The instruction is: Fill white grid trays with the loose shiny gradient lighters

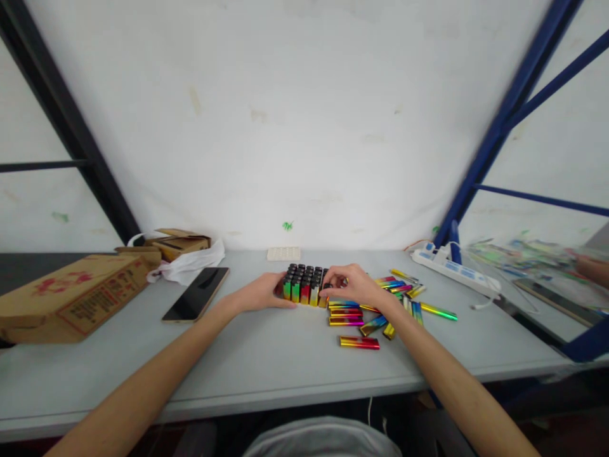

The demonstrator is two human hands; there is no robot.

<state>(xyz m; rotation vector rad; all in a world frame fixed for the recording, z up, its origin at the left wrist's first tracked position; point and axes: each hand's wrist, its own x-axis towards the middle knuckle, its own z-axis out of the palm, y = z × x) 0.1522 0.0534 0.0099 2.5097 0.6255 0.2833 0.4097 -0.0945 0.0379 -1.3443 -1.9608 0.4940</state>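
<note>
A block of upright lighters [305, 284] with black tops and shiny green, red and yellow bodies stands in rows on the grey table. My left hand [266, 291] is wrapped round the block's left side, its thumb along the front. At the right front corner, the fingers of my right hand [349, 284] pinch a yellow lighter [323, 301] by its black top. Several shiny coloured lighters lie loose beside and under my right hand and forearm. One red and yellow lighter [360, 343] lies apart, nearer the table's front edge.
A dark phone [196, 294], a white plastic bag [190, 265] and cardboard boxes [76, 295] are on the left. Behind the block lies a cream tray [283, 254]. A white power strip [454, 271] runs along the right, beside a blue frame. Another person's hand [592, 268] shows at far right.
</note>
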